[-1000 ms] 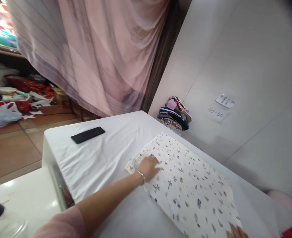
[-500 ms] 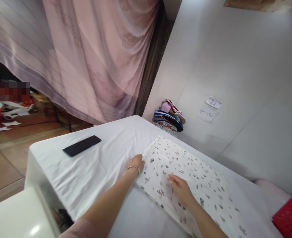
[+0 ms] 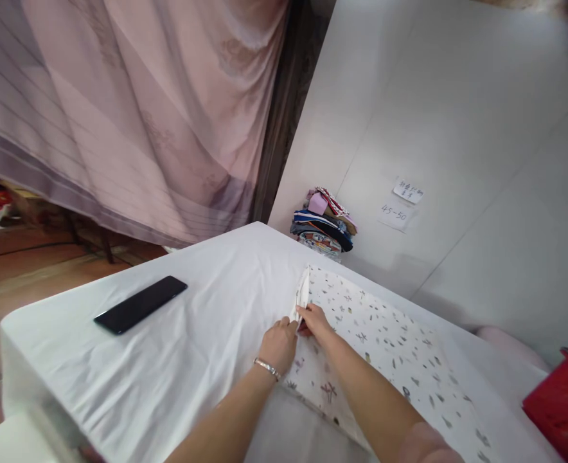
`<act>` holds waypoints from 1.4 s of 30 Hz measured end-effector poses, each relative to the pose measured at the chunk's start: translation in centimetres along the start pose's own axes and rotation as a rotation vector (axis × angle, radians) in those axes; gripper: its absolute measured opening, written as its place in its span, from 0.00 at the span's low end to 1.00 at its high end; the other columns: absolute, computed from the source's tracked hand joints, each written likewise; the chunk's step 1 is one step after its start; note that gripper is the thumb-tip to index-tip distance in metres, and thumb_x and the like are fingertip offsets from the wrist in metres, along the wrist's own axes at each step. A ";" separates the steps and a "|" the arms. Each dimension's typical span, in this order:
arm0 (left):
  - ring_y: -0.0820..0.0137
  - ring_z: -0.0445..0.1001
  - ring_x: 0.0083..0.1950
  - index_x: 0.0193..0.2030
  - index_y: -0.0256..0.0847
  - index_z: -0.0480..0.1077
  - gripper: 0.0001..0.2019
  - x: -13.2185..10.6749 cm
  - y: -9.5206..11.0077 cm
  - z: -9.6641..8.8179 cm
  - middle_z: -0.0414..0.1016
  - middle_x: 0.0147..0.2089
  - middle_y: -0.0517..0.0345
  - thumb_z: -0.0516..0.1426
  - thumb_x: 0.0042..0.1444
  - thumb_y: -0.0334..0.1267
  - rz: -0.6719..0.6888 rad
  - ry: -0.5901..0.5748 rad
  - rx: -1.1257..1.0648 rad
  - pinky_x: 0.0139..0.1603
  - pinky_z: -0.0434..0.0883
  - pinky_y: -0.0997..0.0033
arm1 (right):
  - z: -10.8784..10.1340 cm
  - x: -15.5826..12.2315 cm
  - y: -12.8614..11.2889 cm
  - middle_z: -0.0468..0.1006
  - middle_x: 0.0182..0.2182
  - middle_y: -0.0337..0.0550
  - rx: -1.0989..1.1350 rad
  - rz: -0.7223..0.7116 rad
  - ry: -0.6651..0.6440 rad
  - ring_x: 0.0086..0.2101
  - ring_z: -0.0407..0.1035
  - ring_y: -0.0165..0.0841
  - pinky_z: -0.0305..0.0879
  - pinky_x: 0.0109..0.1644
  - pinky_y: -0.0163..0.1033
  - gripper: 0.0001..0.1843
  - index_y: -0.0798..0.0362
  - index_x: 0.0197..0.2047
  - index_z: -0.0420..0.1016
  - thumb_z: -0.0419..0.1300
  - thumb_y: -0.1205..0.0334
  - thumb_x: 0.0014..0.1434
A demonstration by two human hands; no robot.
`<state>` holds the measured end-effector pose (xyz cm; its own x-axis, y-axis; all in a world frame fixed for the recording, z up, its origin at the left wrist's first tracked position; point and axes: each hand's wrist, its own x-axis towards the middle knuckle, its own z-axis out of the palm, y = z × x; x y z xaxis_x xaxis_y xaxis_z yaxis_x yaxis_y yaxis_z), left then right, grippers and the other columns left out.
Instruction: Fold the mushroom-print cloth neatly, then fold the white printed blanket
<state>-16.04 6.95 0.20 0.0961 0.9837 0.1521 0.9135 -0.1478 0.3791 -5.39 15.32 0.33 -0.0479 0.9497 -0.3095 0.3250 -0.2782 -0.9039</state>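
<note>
A white cloth printed with small grey and red motifs [image 3: 390,341] lies folded flat on the table covered in a white sheet [image 3: 178,347]. My left hand [image 3: 278,344], with a bracelet at the wrist, and my right hand [image 3: 315,321] meet at the cloth's left edge. Both pinch that edge, which is lifted a little off the table. The fingertips of both hands are partly hidden by the raised fabric.
A black phone [image 3: 140,304] lies on the sheet to the left. A stack of folded colourful clothes [image 3: 323,225] sits against the white wall, beside paper notes [image 3: 400,202]. A pink curtain [image 3: 144,116] hangs behind. A red object [image 3: 561,399] is at the right edge.
My right hand slid left across the printed cloth to join my left hand at its left edge. Both now grip the edge and have raised it. The view has shifted left.
</note>
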 end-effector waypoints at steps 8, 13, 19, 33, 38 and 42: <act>0.66 0.72 0.42 0.44 0.42 0.67 0.15 0.5 -0.9 -0.8 0.71 0.42 0.52 0.44 0.60 0.45 -0.104 0.004 -0.155 0.39 0.65 0.69 | -0.7 0.3 0.6 0.70 0.18 0.36 0.110 0.040 -0.069 0.17 0.66 0.25 0.60 0.19 0.27 0.09 0.55 0.28 0.65 0.58 0.59 0.51; 0.64 0.73 0.41 0.38 0.41 0.70 0.19 1.4 -2.6 -1.7 0.76 0.38 0.50 0.41 0.61 0.46 -0.273 -0.067 -0.323 0.39 0.65 0.70 | -0.8 0.5 0.9 0.72 0.24 0.37 0.159 0.012 -0.087 0.17 0.65 0.23 0.59 0.18 0.27 0.14 0.55 0.31 0.66 0.58 0.52 0.51; 0.67 0.73 0.40 0.39 0.42 0.71 0.17 2.1 -4.2 -1.3 0.76 0.39 0.54 0.43 0.59 0.44 -0.295 -0.046 -0.449 0.40 0.65 0.72 | -0.6 0.1 1.6 0.72 0.23 0.36 0.200 -0.058 -0.099 0.18 0.66 0.24 0.59 0.17 0.28 0.13 0.55 0.36 0.66 0.59 0.56 0.50; 0.69 0.74 0.43 0.41 0.43 0.75 0.16 8.8 -4.1 -2.0 0.78 0.39 0.63 0.48 0.51 0.35 -0.193 -0.190 -0.476 0.41 0.68 0.77 | -0.6 0.0 2.0 0.70 0.20 0.34 0.266 -0.093 -0.153 0.17 0.65 0.25 0.57 0.16 0.29 0.14 0.55 0.36 0.65 0.59 0.58 0.46; 0.70 0.74 0.41 0.41 0.43 0.74 0.15 12.7 -4.3 -0.7 0.78 0.37 0.61 0.50 0.51 0.35 -0.148 -0.213 -0.427 0.41 0.68 0.78 | -0.3 0.1 2.7 0.70 0.21 0.35 0.274 -0.163 -0.163 0.16 0.62 0.24 0.54 0.15 0.28 0.19 0.55 0.36 0.65 0.61 0.53 0.43; 0.69 0.72 0.46 0.51 0.41 0.68 0.19 16.1 -4.0 0.9 0.76 0.45 0.55 0.50 0.52 0.34 -0.153 -0.175 -0.350 0.47 0.66 0.75 | -0.1 0.0 3.0 0.70 0.22 0.36 0.263 -0.177 -0.164 0.16 0.61 0.24 0.52 0.15 0.28 0.19 0.55 0.36 0.66 0.61 0.52 0.43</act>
<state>-17.74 23.51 0.29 0.0632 0.9951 -0.0761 0.7357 0.0051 0.6773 -4.36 14.50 -2.40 -0.2399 0.9565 -0.1658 0.0453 -0.1596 -0.9861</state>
